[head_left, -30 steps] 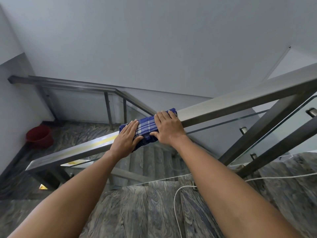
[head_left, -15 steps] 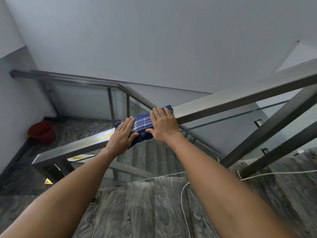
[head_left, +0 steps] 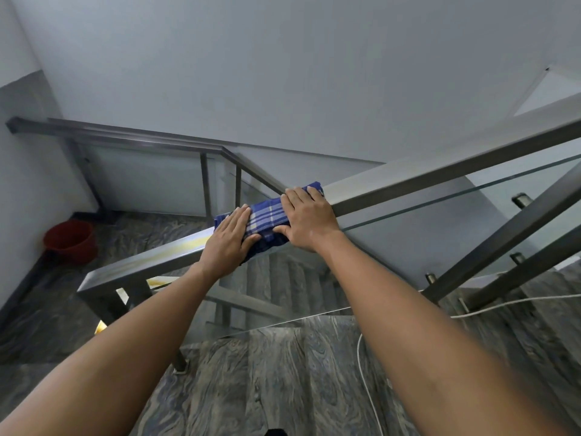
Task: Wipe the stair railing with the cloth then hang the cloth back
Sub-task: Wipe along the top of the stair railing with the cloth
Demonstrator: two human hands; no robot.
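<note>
A blue plaid cloth lies folded over the flat steel stair railing, which slopes up from lower left to upper right. My left hand presses flat on the cloth's lower end with fingers together. My right hand covers the cloth's upper end, thumb wrapped over the rail's near edge. Both hands hold the cloth against the rail. Most of the cloth is hidden under my hands.
Glass panels and slanted steel posts stand under the rail. A red bucket sits on the lower landing at left. A white cable runs across the marble step near my right arm. A second railing lines the landing.
Both hands and the cloth have slid slightly up the rail toward the right, and my view has shifted with them.
</note>
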